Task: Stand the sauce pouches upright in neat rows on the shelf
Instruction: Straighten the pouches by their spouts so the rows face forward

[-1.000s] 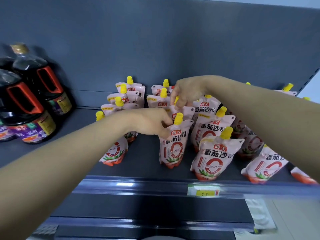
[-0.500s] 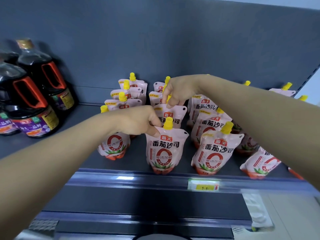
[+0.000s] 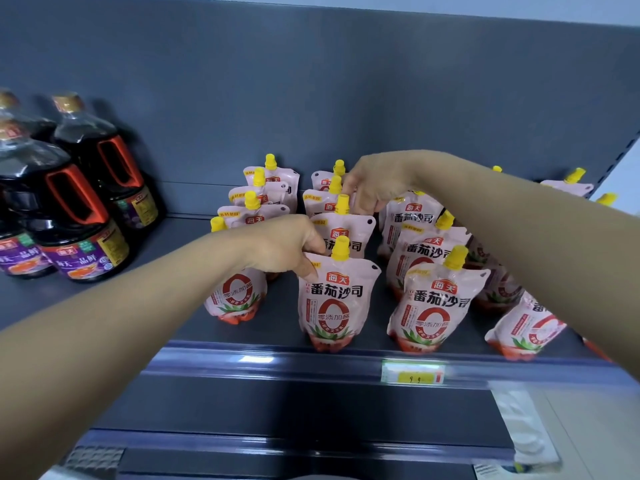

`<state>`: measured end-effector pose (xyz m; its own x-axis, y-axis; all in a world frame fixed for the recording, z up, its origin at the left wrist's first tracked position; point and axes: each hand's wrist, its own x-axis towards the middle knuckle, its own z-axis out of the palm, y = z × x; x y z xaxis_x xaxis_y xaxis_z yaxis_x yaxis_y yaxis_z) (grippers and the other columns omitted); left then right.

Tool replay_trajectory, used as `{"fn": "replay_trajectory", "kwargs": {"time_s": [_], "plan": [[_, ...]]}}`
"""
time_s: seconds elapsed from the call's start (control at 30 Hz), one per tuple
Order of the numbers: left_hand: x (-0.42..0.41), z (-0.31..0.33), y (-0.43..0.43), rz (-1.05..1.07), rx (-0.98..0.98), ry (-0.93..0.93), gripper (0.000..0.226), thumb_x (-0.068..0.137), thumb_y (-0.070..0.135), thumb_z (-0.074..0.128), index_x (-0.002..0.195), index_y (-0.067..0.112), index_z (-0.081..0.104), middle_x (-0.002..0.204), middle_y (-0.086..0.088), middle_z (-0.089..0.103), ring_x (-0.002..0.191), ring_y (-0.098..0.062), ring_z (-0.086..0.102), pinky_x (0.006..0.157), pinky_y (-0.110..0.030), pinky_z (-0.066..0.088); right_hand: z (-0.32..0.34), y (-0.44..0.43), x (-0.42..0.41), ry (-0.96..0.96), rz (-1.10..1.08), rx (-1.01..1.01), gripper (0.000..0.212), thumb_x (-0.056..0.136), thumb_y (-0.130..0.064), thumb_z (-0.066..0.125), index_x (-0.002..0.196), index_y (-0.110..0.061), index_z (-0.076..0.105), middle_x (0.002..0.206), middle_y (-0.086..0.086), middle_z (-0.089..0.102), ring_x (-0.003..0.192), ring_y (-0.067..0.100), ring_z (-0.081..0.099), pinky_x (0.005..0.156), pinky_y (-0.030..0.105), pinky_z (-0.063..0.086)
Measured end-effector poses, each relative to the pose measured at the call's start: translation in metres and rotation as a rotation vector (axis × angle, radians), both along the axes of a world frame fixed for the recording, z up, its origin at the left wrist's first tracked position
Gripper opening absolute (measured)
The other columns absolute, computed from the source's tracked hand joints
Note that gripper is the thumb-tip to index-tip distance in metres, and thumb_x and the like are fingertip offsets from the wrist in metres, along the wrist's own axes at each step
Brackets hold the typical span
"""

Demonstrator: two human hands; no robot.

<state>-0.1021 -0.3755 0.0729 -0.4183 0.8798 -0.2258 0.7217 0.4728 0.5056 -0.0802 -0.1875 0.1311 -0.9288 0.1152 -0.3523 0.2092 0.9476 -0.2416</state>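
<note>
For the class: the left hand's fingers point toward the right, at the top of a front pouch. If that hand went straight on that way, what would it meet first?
The left hand already pinches the front pouch by its top corner; going on rightward it would probably meet that pouch's yellow cap first, though depth is unclear.

pouches point(image 3: 335, 299): pink, red ring, yellow caps | bottles point(image 3: 78, 216): dark, red handles, purple labels | shelf point(image 3: 194, 317): grey

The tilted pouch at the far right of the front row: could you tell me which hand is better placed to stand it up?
Probably the right hand. Its arm already passes above the tilted pouch, whereas the left hand pinches the middle front pouch and would have to cross two rows.
</note>
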Motion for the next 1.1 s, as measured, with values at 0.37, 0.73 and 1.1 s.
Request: {"fn": "replay_trajectory", "kwargs": {"time_s": [0.37,0.73,1.1], "plan": [[-0.003,-0.001,-0.001,-0.026,-0.002,0.027,0.006,0.080,0.021,0.070,0.077,0.026,0.069,0.076,0.016,0.068,0.072,-0.001,0.061,0.065,-0.018,0.045,-0.007,-0.002,0.006,-0.012,0.000,0.028,0.028,0.089,-0.018,0.064,0.114,-0.005,0.065,0.104,0.010,0.066,0.088,0.021,0.064,0.070,0.022,0.054],[-0.006,-0.001,-0.002,-0.056,-0.041,0.056,0.016,0.081,0.022,0.068,0.096,0.017,0.071,0.096,0.003,0.073,0.089,-0.014,0.065,0.083,-0.032,0.053,-0.016,-0.004,0.005,0.049,-0.003,0.075,0.008,0.091,-0.015,0.060,0.084,-0.011,0.060,0.085,0.005,0.057,0.069,0.015,0.059,0.057,0.019,0.047],[-0.039,0.050,-0.075,0.266,0.418,0.068,0.015,0.073,0.018,0.076,0.086,0.020,0.070,0.092,-0.003,0.073,0.081,-0.007,0.064,0.079,-0.016,0.049,0.025,-0.060,-0.014,0.283,0.076,0.082,0.024,0.083,-0.015,0.064,0.106,-0.016,0.071,0.091,-0.001,0.073,0.087,0.019,0.068,0.068,0.023,0.048]]}}
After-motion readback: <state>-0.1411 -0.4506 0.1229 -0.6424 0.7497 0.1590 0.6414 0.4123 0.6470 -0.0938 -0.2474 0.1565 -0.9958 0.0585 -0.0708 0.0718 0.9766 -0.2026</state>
